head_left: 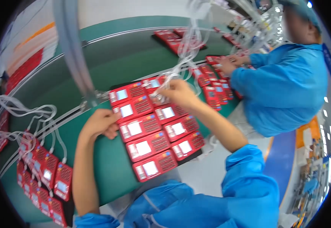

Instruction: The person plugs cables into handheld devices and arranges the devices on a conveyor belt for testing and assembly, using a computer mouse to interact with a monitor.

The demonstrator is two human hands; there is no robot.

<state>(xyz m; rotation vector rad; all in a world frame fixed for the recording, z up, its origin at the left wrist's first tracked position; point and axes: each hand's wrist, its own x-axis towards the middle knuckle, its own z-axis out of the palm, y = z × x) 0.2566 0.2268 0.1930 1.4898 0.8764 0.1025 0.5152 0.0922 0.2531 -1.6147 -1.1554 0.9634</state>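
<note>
Two columns of red keypad phones (141,145) with pale screens lie face up on a dark tray (190,157) in front of me. My left hand (101,122) is at the left edge of the block, its bent fingers closed at the side of a red phone (134,108) near the far end. Over the far right phones, my right hand (177,94) pinches white cables (170,78) near their ends. The hand partly covers the phones beneath it, and the plug tips are blurred.
More red phones with white cables attached (48,167) lie at the left on the green bench (108,155). A metal post (72,45) rises from the bench rail. At the right, a co-worker in blue (283,87) handles other red phones (215,89). Several phones (173,40) lie beyond the rail.
</note>
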